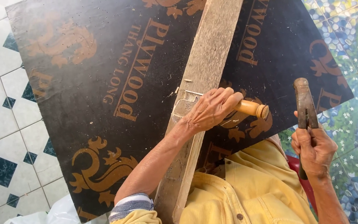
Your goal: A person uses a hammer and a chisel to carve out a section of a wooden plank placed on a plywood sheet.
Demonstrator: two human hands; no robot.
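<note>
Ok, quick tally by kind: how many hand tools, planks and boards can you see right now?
Hand tools: 2, a wooden-handled chisel in the left hand and a hammer in the right hand
Wooden planks: 1, the pale plank
Boards: 1, the dark plywood board underneath
Total: 4

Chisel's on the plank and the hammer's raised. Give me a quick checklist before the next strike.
1. Left hand gripped around the chisel handle: ok.
2. Chisel blade seated in the notch of the wooden plank: cannot tell, the hand hides the blade.
3. Handle's butt end exposed for the blow: ok, it sticks out past the fingers.
4. Right hand holding the hammer firmly: ok, fist closed on the shaft, head raised to the right of the chisel.
5. Plank resting on the dark plywood sheet: ok, it lies across it; no clamp visible.
6. Fingers out of the hammer's path: cannot tell; they wrap close behind the butt.
</note>
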